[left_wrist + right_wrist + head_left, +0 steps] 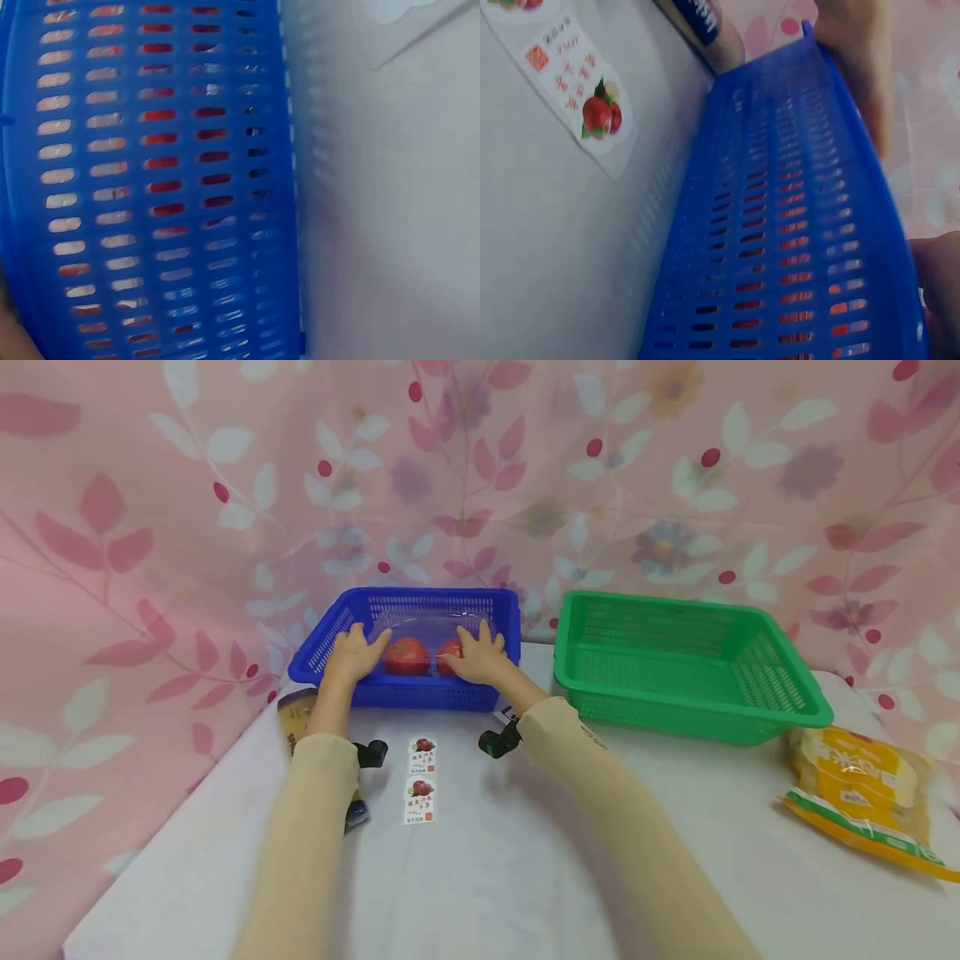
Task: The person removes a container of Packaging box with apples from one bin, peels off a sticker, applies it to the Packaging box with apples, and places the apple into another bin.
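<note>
A clear plastic box (431, 625) with red apples (406, 657) in it lies inside the blue basket (420, 695). My left hand (352, 653) holds the box's left end, thumb toward the apples. At the right end my right hand (482, 656) grips it, with the fingers over the top and partly covering one apple. Through the slots of the basket wall (296, 225) red shows in the left wrist view. Two white apple-picture labels (420, 800) lie on the table in front of the basket. In the right wrist view both hands show only in part, above the rim.
A green basket (675, 702) stands to the right of the blue one. Farther right lies a yellow food bag (862, 785). A yellow and dark blue package (296, 714) lies partly under the left forearm. A floral cloth (480, 468) hangs behind the white table (480, 877).
</note>
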Demonstrator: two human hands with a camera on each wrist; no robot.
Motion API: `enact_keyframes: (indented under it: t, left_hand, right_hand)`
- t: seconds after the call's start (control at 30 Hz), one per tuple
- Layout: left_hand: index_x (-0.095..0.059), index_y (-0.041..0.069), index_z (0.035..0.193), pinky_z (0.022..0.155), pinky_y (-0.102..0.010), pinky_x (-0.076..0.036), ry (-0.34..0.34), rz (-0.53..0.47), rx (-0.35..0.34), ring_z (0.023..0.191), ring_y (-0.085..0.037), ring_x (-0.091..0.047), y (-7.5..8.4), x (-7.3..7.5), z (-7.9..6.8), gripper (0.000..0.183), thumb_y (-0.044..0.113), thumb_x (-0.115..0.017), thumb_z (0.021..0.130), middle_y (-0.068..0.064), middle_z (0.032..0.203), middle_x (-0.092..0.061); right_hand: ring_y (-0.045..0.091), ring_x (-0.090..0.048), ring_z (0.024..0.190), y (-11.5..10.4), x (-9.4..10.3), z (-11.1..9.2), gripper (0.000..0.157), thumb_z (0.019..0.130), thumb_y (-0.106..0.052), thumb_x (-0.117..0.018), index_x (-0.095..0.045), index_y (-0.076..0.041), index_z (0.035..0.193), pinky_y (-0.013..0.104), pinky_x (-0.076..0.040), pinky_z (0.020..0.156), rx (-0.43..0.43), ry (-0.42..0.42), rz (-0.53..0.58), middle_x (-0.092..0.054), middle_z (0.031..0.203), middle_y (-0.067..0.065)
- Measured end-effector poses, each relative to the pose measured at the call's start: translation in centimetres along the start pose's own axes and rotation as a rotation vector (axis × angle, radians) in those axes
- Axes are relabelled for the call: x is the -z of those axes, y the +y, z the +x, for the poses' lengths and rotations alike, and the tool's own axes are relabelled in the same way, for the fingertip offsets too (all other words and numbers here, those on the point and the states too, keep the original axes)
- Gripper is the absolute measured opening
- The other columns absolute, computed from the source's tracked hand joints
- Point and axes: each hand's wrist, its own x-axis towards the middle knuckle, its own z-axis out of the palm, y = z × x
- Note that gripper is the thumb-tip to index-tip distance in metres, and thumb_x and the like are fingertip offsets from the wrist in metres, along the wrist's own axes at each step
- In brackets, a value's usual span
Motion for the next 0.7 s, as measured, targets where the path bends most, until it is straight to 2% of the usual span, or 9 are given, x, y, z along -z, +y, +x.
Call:
enact_keyframes:
  t: [0.17,0.3,0.53,0.7]
  left_hand:
    - [-0.015,0.001,0.145,0.096,-0.064,-0.025,-0.028,0.097,0.039,0.127,-0.049,-0.023,0.4,-0.5,0.2,0.084,0.062,-0.031,0.089,-0.031,0.143,-0.018]
    - [-0.018,0.002,0.144,0.093,-0.064,-0.027,-0.024,0.156,0.038,0.124,-0.05,-0.029,0.2,-0.7,0.0,0.085,0.063,-0.035,0.088,-0.03,0.142,-0.022]
    - [-0.017,0.005,0.145,0.093,-0.063,-0.027,-0.035,0.149,0.027,0.125,-0.047,-0.029,0.6,-0.7,0.2,0.088,0.064,-0.041,0.085,-0.027,0.142,-0.026]
    - [-0.015,0.006,0.146,0.093,-0.063,-0.028,-0.053,0.137,0.031,0.125,-0.046,-0.031,0.0,-0.9,-0.1,0.087,0.063,-0.041,0.085,-0.024,0.143,-0.029]
  right_hand:
    - [0.052,-0.008,0.131,0.5,-0.2,0.8,0.071,0.091,-0.048,-0.046,-0.016,-0.017,0.148,0.064,-0.02,0.099,-0.03,-0.008,0.031,0.004,0.151,0.02]
    - [0.053,-0.014,0.129,0.4,-0.6,1.2,0.076,0.087,-0.051,-0.05,-0.02,-0.014,0.147,0.065,-0.022,0.097,-0.041,0.024,0.089,0.003,0.15,0.02]
    - [0.054,-0.018,0.127,0.4,-0.6,1.4,0.077,0.085,-0.053,-0.052,-0.026,-0.01,0.144,0.066,-0.025,0.095,-0.084,0.065,0.104,-0.003,0.148,0.023]
    - [0.051,-0.017,0.129,0.5,-1.2,1.4,0.077,0.085,-0.054,-0.051,-0.024,-0.013,0.144,0.065,-0.026,0.095,-0.107,0.04,0.108,-0.008,0.146,0.024]
